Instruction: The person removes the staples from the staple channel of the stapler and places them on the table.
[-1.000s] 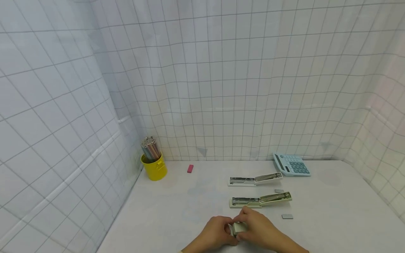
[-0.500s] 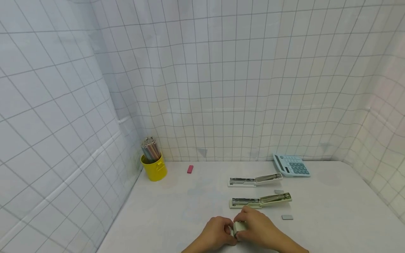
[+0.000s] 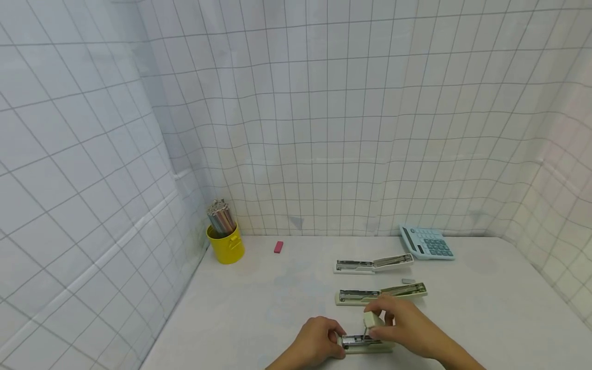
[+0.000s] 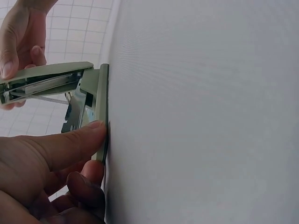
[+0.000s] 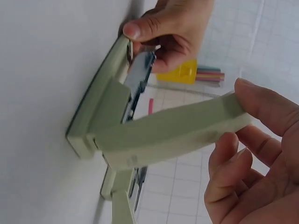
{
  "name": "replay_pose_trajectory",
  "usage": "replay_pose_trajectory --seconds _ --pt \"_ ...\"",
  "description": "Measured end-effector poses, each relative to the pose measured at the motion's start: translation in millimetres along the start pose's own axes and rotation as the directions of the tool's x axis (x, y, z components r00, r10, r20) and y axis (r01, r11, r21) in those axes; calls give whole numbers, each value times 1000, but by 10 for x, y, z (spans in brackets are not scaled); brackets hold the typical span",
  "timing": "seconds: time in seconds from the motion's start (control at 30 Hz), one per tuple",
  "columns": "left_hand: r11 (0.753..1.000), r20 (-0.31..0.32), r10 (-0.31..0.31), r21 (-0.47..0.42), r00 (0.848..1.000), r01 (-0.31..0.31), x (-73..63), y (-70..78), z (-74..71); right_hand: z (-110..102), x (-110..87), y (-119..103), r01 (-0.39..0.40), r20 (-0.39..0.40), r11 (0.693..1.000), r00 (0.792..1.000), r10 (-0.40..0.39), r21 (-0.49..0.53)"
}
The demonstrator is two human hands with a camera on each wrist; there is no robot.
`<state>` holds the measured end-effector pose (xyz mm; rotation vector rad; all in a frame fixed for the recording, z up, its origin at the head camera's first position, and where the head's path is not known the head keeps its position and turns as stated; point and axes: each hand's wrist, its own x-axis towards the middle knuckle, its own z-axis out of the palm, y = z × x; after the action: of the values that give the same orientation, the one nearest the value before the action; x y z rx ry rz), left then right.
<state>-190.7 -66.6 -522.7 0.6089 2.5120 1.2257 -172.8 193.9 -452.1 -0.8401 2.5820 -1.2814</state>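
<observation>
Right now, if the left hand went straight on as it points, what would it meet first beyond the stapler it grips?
Likely the right hand, which holds up the stapler lid ahead of the left hand. Depth is unclear; it might pass underneath.

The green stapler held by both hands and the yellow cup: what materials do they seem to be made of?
Green stapler: probably moulded plastic, satin, with smooth rounded edges; its magazine is likely metal, grey and shiny. Yellow cup: smooth, evenly coloured, slightly shiny; plastic or painted metal, I cannot tell.
</observation>
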Motion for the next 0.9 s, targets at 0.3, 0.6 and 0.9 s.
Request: replay_pose_trajectory --seconds 0.3,0.6,0.9 --pt "1000 7 -6 -6 1000 6 -6 6 -9 -234 -209 76 0 -61 1000 998 -2 -31" --pt "1000 1 -2 15 1000 2 -14 21 -16 -446 -380 212 -29 -57 999 998 28 -18" --pt "1000 3 -4 31 1000 4 -16 10 -7 -630 -566 454 -114 2 993 993 114 -3"
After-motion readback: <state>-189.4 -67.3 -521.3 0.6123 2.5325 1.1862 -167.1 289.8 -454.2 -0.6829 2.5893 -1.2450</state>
